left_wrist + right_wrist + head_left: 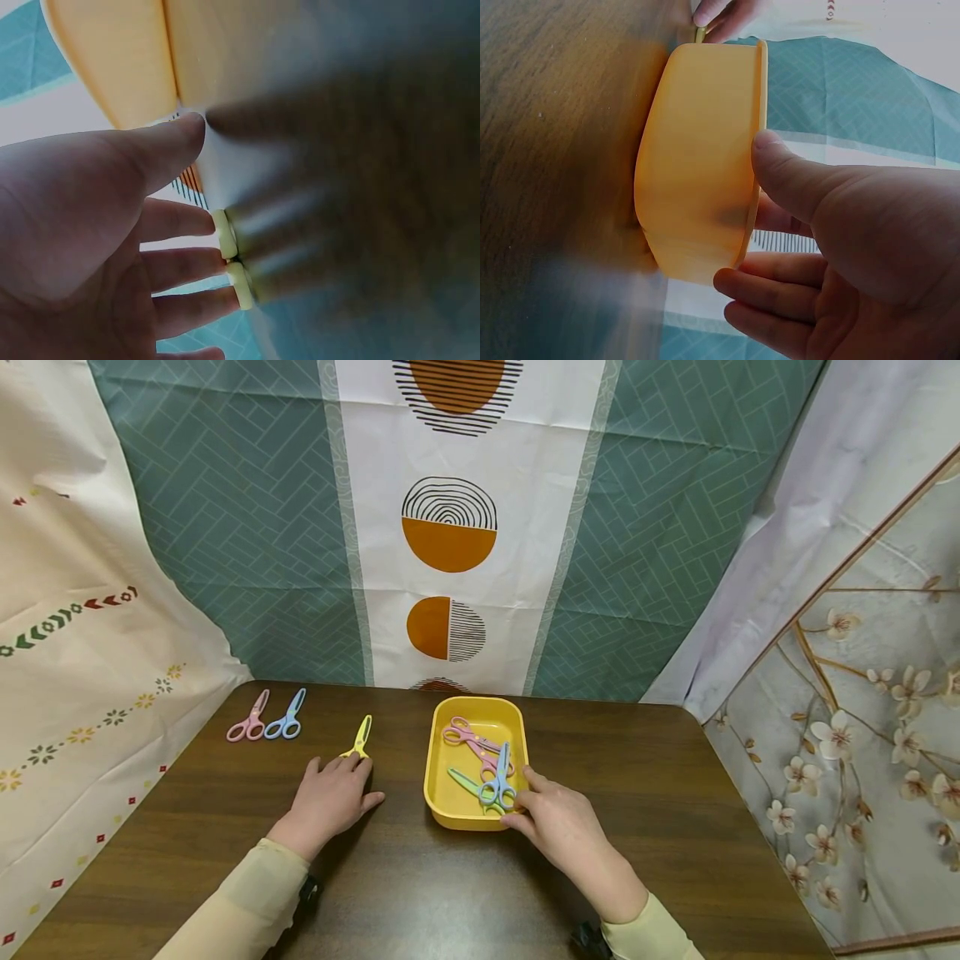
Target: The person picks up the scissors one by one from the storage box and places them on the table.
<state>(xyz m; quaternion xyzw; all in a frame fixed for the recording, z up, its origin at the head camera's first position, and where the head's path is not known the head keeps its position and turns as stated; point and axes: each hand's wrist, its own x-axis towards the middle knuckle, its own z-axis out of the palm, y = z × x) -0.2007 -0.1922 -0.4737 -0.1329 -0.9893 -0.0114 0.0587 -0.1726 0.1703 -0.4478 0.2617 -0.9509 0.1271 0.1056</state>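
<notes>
Fingers [184,268] on the left hand [332,795] are basically straight, touching yellow scissors [363,737] on the table [652,793], handles [224,234] mostly hidden from the head cam. Right hand [561,818] grips the yellow tray [461,822] by its near-right corner.

No text, label, brand, number or sign can be read in the head view or either wrist view: none shows on the yellow rectangular plastic tray [467,822], and the small pink, blue, yellow and green plastic scissors [291,717] appear too small for lettering. The teal-and-white patterned fabric backdrop [450,547] carries only printed circles and lines.
</notes>
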